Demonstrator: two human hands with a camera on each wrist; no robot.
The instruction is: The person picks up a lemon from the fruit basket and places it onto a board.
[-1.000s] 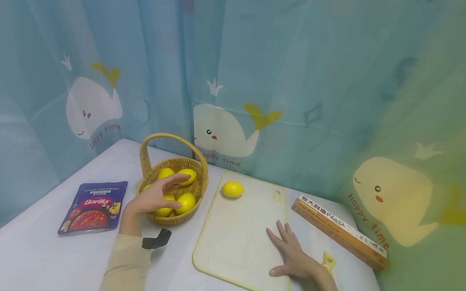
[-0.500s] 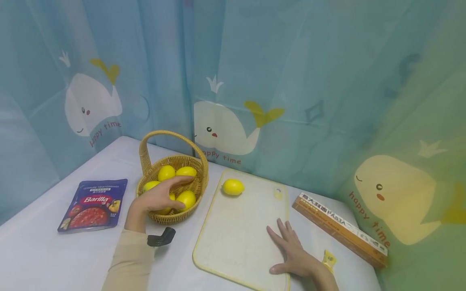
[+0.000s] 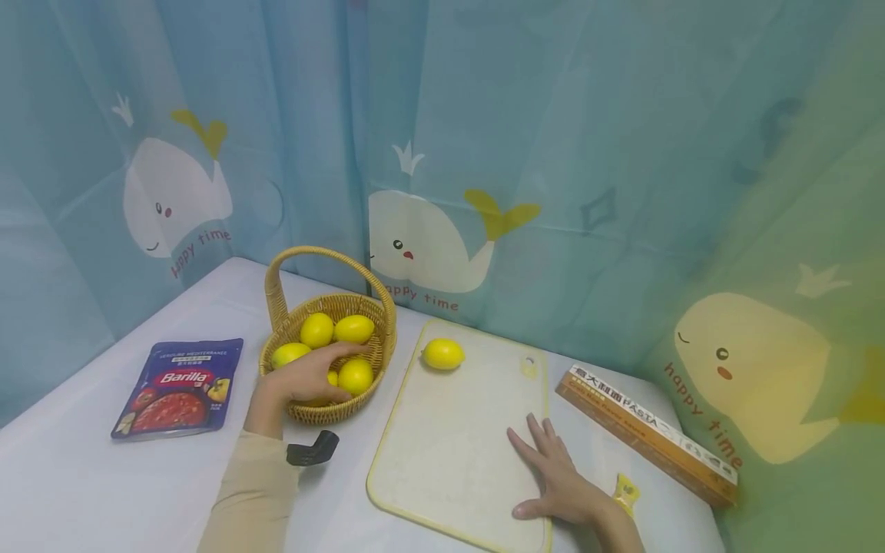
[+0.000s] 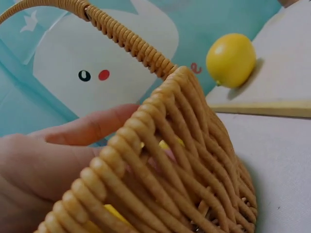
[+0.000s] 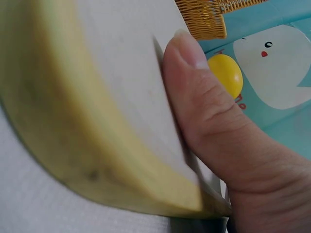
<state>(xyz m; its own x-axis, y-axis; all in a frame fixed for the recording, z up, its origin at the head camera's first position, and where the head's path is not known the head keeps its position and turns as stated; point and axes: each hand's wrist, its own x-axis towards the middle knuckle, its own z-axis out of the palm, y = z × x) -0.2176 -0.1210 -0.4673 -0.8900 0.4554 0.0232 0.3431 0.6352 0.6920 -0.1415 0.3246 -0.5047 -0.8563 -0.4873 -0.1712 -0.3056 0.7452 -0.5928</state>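
Note:
In the head view my left hand (image 3: 309, 374) reaches into a wicker basket (image 3: 325, 413) holding several lemons. Its index finger and thumb are spread on either side of one lemon (image 3: 356, 376), and its palm partly covers another. From the left wrist, the basket wall hides most of the fingers, while the index finger (image 4: 97, 125) looks extended. My right hand (image 3: 556, 484) rests with spread fingers on the right edge of a white cutting board (image 3: 449, 453) with a yellow rim. A single lemon (image 3: 443, 354) lies at the board's far end.
A blue Barilla sauce pouch (image 3: 180, 388) lies left of the basket. To the right of the board are a pasta box (image 3: 646, 434) and a small yellow packet (image 3: 625, 493). The basket's tall handle (image 3: 325, 252) arches above it; a curtain (image 3: 588, 153) hangs behind the table.
My left hand has moved slightly right and lower into the basket, uncovering the lemons at its back and left. My right hand stays on the board.

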